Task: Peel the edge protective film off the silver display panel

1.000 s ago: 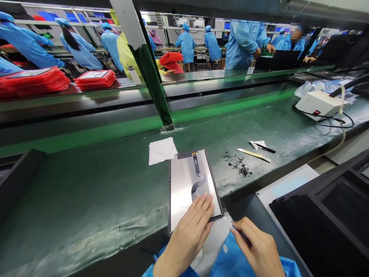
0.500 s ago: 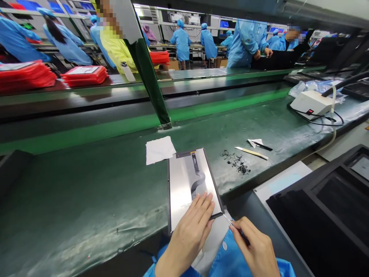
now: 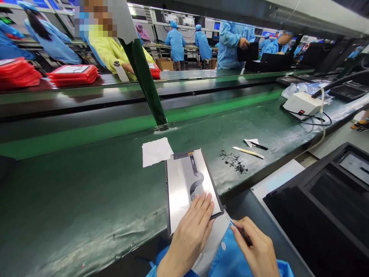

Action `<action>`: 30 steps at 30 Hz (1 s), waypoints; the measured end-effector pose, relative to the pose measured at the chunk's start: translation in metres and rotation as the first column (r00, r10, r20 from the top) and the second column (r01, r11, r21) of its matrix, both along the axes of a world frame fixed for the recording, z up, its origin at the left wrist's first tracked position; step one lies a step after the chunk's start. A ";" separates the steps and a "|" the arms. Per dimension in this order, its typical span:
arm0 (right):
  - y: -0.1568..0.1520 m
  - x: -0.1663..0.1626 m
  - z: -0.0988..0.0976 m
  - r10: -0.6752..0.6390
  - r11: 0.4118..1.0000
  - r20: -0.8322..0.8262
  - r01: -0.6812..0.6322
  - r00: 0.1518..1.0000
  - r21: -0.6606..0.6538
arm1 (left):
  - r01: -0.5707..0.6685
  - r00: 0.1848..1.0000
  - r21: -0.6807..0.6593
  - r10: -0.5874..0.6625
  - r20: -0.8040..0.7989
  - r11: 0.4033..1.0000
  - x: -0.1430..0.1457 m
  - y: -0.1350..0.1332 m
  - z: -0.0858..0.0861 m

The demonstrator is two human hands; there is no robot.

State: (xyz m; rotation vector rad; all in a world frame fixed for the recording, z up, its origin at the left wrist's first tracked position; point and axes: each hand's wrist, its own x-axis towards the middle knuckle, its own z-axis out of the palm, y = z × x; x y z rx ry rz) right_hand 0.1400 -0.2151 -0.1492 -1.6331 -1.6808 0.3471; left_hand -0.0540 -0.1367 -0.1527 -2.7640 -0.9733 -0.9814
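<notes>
A silver display panel (image 3: pixel 184 184) with a black flex cable lies on the green bench, its near end over the bench edge. My left hand (image 3: pixel 193 231) rests flat on the panel's near right part, fingers stretched out together. My right hand (image 3: pixel 255 248) is closed round thin metal tweezers (image 3: pixel 230 222), whose tip sits at the panel's near right corner. Blue sleeves cover both wrists.
A white wipe (image 3: pixel 155 151) lies just beyond the panel. To the right are a pile of black scraps (image 3: pixel 235 161), a pale stick (image 3: pixel 248 152) and a dark pen-like tool (image 3: pixel 258 144). A white box (image 3: pixel 301 104) with cables sits far right; black trays (image 3: pixel 325 207) at right. People in blue work beyond.
The view has shifted slightly, so the scene sits further left. My hands and the panel keep the same places relative to each other.
</notes>
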 end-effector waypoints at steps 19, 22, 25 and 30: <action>0.002 0.003 0.007 0.058 0.996 0.054 -0.054 0.997 -0.070 | -0.013 1.000 0.013 0.013 -0.011 1.000 0.002 -0.001 0.001; 0.002 0.005 0.007 0.077 0.994 0.072 -0.071 0.994 -0.084 | -0.014 1.000 0.012 0.015 -0.010 1.000 0.002 -0.001 0.000; 0.002 0.005 0.007 0.078 0.994 0.102 -0.069 0.992 -0.084 | -0.007 1.000 0.007 0.007 0.000 1.000 0.003 -0.001 0.000; 0.002 0.003 0.009 0.057 0.993 0.024 -0.054 0.998 -0.108 | -0.002 1.000 -0.007 0.003 0.016 1.000 0.003 -0.001 0.000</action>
